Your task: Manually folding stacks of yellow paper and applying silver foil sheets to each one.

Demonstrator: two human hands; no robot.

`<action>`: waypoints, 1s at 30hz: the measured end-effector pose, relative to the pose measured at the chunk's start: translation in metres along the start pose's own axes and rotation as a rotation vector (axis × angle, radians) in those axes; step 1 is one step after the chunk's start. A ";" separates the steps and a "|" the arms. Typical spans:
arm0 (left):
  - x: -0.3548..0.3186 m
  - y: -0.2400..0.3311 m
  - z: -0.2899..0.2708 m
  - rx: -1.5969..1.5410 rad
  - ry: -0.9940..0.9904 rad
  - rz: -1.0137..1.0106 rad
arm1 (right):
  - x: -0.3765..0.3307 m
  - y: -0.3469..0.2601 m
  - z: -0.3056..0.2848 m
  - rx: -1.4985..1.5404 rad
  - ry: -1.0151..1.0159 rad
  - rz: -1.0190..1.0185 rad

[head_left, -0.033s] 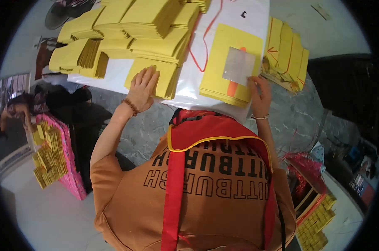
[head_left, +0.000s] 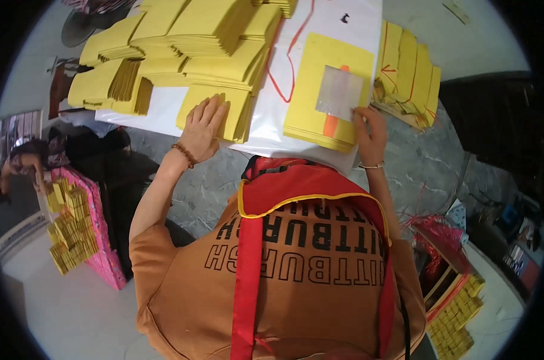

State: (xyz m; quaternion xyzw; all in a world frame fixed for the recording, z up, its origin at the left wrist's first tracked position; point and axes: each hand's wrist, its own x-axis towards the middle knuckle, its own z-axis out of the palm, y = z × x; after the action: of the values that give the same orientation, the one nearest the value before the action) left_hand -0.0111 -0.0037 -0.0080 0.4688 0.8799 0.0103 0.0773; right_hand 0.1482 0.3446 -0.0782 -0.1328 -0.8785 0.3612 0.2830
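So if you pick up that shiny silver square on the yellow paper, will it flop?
Probably yes: the silver square looks thin as foil, lying flat on the yellow stack, so it likely bends and weighs little. It may tear or crease easily too. The right hand touches its corner only with the fingers.

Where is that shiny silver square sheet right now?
In the head view, the silver square sheet lies on top of the yellow paper stack at the table's right side, on an orange patch, with the right hand touching its lower right corner.

Pink package w/ yellow packs, left
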 end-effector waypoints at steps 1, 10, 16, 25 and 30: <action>0.011 0.005 -0.008 -0.004 -0.004 0.024 | 0.001 -0.001 -0.001 -0.014 0.012 0.016; 0.111 0.109 0.021 -0.352 0.291 0.460 | -0.004 0.003 0.001 0.044 -0.009 0.031; 0.124 0.105 0.026 -0.314 0.320 0.569 | -0.007 0.012 0.004 0.200 -0.026 0.143; 0.140 0.101 0.018 -0.602 0.177 0.476 | -0.003 0.010 0.003 0.436 -0.047 0.324; 0.144 0.099 0.017 -0.761 0.075 0.425 | -0.002 0.013 0.005 0.452 -0.056 0.348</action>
State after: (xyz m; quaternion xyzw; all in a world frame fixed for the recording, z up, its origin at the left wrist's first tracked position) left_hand -0.0066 0.1700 -0.0342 0.5767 0.6995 0.3666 0.2089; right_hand 0.1472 0.3503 -0.0909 -0.2050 -0.7471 0.5946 0.2151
